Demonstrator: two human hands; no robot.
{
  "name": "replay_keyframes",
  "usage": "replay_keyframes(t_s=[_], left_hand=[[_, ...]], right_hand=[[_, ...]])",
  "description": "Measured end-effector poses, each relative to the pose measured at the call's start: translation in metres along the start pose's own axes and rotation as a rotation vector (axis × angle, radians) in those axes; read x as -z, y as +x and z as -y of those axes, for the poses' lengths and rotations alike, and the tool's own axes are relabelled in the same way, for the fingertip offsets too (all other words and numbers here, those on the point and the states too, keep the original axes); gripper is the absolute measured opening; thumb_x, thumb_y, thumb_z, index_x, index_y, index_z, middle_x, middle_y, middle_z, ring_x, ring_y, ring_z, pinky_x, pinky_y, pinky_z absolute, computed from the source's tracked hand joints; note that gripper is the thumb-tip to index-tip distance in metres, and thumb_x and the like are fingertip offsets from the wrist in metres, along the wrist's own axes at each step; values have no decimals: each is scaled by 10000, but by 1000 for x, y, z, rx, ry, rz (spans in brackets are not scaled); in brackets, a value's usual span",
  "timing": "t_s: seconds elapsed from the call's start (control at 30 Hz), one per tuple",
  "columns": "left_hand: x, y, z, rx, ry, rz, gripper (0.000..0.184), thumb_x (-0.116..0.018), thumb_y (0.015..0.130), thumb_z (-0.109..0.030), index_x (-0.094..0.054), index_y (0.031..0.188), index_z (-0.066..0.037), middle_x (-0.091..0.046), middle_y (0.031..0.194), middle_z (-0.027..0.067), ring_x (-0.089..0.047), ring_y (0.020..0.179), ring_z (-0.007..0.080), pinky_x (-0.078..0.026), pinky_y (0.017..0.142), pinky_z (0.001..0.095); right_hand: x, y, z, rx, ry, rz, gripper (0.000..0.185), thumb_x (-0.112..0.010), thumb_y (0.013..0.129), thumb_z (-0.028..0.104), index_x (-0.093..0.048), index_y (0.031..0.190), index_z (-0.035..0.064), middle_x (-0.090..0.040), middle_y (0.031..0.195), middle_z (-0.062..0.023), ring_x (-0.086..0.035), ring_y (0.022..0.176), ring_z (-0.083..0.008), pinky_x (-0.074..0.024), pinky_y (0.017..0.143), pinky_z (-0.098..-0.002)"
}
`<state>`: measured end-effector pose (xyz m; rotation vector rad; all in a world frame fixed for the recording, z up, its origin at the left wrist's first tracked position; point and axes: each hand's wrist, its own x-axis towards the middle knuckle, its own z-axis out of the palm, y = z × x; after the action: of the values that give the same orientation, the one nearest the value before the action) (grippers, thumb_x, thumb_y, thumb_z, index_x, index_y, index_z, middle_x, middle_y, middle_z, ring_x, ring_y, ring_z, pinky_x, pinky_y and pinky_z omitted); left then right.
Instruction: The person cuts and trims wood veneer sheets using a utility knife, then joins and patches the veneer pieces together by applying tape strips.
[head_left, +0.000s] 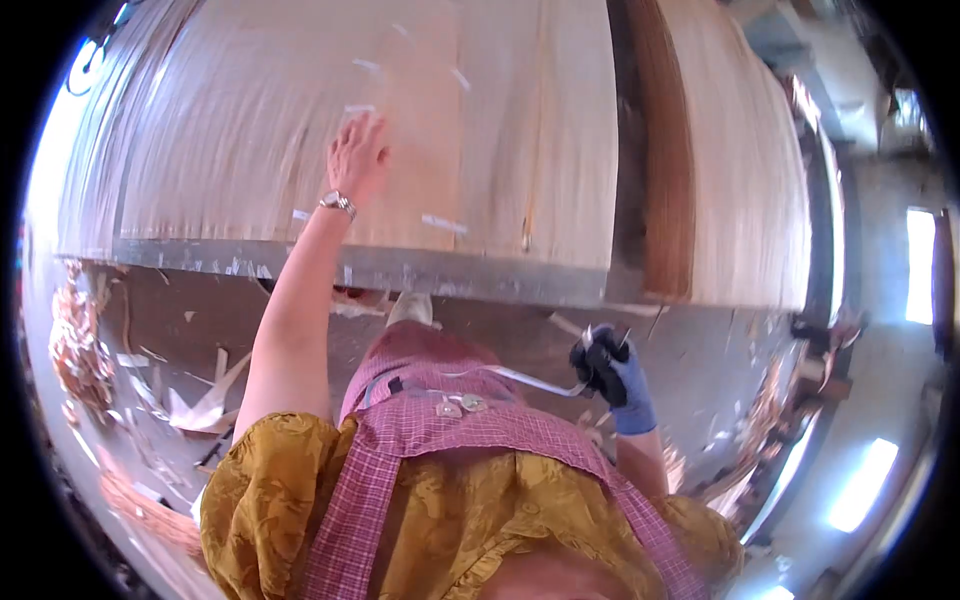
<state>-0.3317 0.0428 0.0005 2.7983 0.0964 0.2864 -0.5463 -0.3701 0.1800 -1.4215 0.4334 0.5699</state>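
My bare left hand, with a metal watch at the wrist, rests palm down on a pale wood veneer sheet, its fingers slightly apart. Short white strips lie on the veneer around it. Off to the right, below the table's front edge, my right hand wears a dark and blue glove. Its fingers are closed on a long white strip that runs back toward the apron at my waist. A small thin tip shows above this glove; what it belongs to is unclear.
The table's grey front edge crosses the view. A dark gap and a brown veneer stack lie right of the sheet, with more pale veneer beyond. Veneer scraps litter the floor at left, and bundled strips lie lower left.
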Motion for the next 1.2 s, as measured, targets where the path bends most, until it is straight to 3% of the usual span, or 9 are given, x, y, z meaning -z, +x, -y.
replay_keyframes(t_s=[0.17, 0.5, 0.6, 0.67, 0.73, 0.9, 1.07, 1.1, 1.2], left_hand=[[-4, -102, -72, -419, -22, 243, 473, -584, 896, -249, -521, 1362, -195, -426, 1472, 54, -397, 1348, 271, -324, 1088, 446], [5, -97, -43, -367, -256, 374, 510, -566, 911, -297, -471, 1401, -191, -395, 1486, 80, -346, 1375, 280, -279, 1115, 462], [34, -89, -1, -203, 21, 177, 645, -579, 901, -358, -344, 1480, -199, -304, 1534, 119, -255, 1422, 300, -182, 1152, 493], [21, -94, 47, -142, 33, 66, 723, -587, 895, -394, -263, 1511, -197, -249, 1554, 134, -200, 1445, 304, -113, 1165, 511], [15, -81, 79, -108, 2, 31, 774, -589, 891, -427, -218, 1527, -188, -213, 1569, 142, -154, 1462, 299, -60, 1172, 520], [77, -69, 117, -99, -245, 195, 782, -576, 891, -418, -204, 1533, -170, -192, 1584, 120, -83, 1482, 269, -27, 1181, 490], [115, -46, 384, 411, 162, 31, 707, -564, 905, -418, -341, 1440, -13, -304, 1526, 152, -262, 1407, 311, -202, 1131, 469], [122, -53, 447, 526, -94, -191, 726, -520, 924, -448, -296, 1463, -15, -297, 1530, 146, -269, 1406, 309, -217, 1131, 470], [118, -75, 568, 844, 655, -255, 692, -565, 911, -434, -331, 1427, -37, -402, 1465, 153, -395, 1341, 308, -365, 1050, 418]], right_hand=[[-8, 50, -84, -39, -101, -194, 183, -645, 924, 220, -649, 995, 52, -637, 810, -17, -575, 655, -95, -435, 553, -217], [-83, 141, -174, -110, 147, -664, 212, -686, 886, 327, -681, 855, 116, -572, 646, 34, -428, 465, -64, -285, 405, -255], [-64, 168, -214, 140, 173, -721, 225, -721, 852, 330, -689, 863, 108, -594, 659, 18, -468, 494, -101, -350, 443, -279], [-42, 176, -237, 406, -339, -910, 296, -739, 838, 337, -689, 939, 63, -645, 766, -25, -565, 623, -163, -463, 583, -307], [-65, 148, -180, 255, -869, -1153, 453, -766, 818, 322, -576, 1059, -11, -625, 986, -125, -603, 894, -279, -497, 767, -381], [-102, 200, -55, 394, -1161, -1025, 528, -674, 862, 408, -537, 1164, -3, -601, 1080, -186, -592, 1008, -379, -497, 845, -457], [-88, 256, -36, 334, -1359, -840, 452, -586, 891, 319, -502, 1253, 62, -668, 1062, -211, -657, 948, -388, -516, 802, -488], [-111, 253, -23, 266, -1441, -866, 435, -581, 886, 306, -508, 1241, 65, -678, 1027, -208, -662, 925, -391, -517, 786, -499], [-130, 248, -35, 204, -1528, -825, 386, -594, 880, 282, -531, 1175, 41, -686, 955, -211, -670, 870, -391, -520, 755, -513]])
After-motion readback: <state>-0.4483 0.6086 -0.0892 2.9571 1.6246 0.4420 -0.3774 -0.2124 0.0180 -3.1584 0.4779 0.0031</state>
